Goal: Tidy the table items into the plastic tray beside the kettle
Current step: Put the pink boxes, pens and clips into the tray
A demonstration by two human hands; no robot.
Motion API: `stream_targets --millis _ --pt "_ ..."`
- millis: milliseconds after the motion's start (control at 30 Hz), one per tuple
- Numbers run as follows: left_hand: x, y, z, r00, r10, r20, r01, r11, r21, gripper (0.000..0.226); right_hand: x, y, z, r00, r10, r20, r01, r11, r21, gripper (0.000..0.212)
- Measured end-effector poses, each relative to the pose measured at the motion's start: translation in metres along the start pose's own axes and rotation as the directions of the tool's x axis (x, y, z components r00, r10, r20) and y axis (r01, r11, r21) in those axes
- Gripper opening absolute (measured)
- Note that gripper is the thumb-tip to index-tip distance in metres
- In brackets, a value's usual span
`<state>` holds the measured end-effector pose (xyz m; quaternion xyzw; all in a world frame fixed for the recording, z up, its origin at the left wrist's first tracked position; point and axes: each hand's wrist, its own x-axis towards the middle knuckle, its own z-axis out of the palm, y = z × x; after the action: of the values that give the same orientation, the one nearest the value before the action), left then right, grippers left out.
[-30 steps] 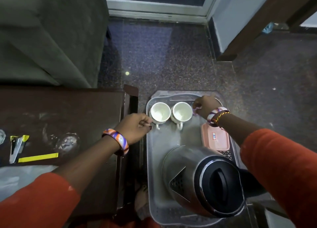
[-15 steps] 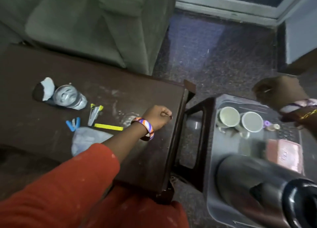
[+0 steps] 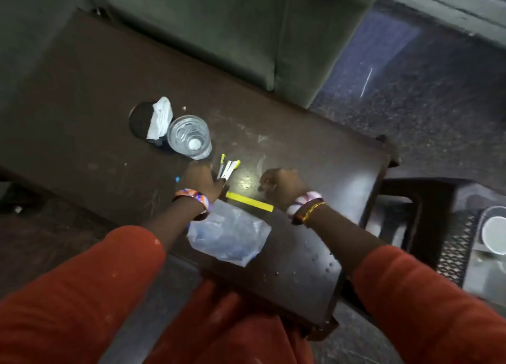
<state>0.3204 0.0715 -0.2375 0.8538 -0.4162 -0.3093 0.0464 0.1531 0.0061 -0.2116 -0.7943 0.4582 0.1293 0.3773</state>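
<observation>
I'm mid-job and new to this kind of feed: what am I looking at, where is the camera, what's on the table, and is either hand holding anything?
There is no machine here: these are a person's two bare hands in red sleeves. The single picture comes from a camera worn on the head, looking forward and down.

On the dark table lie a clear glass, a white crumpled tissue, a small yellow and grey stapler, a flat yellow strip and a clear plastic bag. A white cup shows at the right edge.

The left hand is at the stapler's near end; whether it has a grip on it is hidden. The right hand is curled above the table near the strip, and I cannot tell if it holds anything.
</observation>
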Motion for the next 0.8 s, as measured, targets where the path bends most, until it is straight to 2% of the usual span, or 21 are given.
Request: stream_targets --millis 100,200,233,333,400,467,567,633,800 --pt "0.008 -0.015 0.005 0.969 -0.201 -0.142 0.194 0.979 -0.059 0.052 0.016 -0.020 0.049 0.999 0.017 0.042 -0.018 1.000 0.015 0.042" --pt "0.014 -0.038 0.012 0.868 -0.490 -0.084 0.465 0.860 -0.210 0.068 0.034 -0.043 0.076 0.993 0.097 -0.075 -0.087 0.989 0.121 0.061" --pt "0.017 -0.046 0.013 0.862 -0.506 -0.046 0.484 0.845 -0.227 0.067 0.042 -0.050 0.080 0.987 0.118 -0.109 -0.104 0.986 0.129 0.065" --pt "0.032 -0.065 0.008 0.952 -0.304 0.036 0.305 0.929 -0.209 0.044 0.073 -0.066 0.087 0.967 0.211 -0.144 -0.195 0.973 0.121 0.066" --pt "0.040 -0.074 0.000 0.977 -0.203 0.065 0.210 0.970 -0.123 0.035 0.089 -0.070 0.089 0.949 0.263 -0.174 -0.243 0.961 0.130 0.058" --pt "0.044 -0.079 -0.005 0.992 -0.121 0.030 0.122 0.992 -0.023 0.028 0.096 -0.070 0.090 0.939 0.287 -0.188 -0.254 0.950 0.182 0.051" --pt "0.039 -0.079 -0.008 1.000 0.002 -0.010 -0.002 0.998 0.070 0.026 0.090 -0.063 0.084 0.940 0.253 -0.229 -0.176 0.934 0.310 0.049" --pt "0.032 -0.076 -0.007 0.999 0.047 0.017 -0.049 0.992 0.118 0.028 0.076 -0.057 0.074 0.928 0.228 -0.295 -0.089 0.904 0.418 0.048" --pt "-0.002 -0.043 -0.010 0.993 0.115 -0.007 -0.113 0.984 0.141 0.021 0.013 -0.031 0.044 0.827 0.237 -0.510 0.090 0.839 0.536 0.042"
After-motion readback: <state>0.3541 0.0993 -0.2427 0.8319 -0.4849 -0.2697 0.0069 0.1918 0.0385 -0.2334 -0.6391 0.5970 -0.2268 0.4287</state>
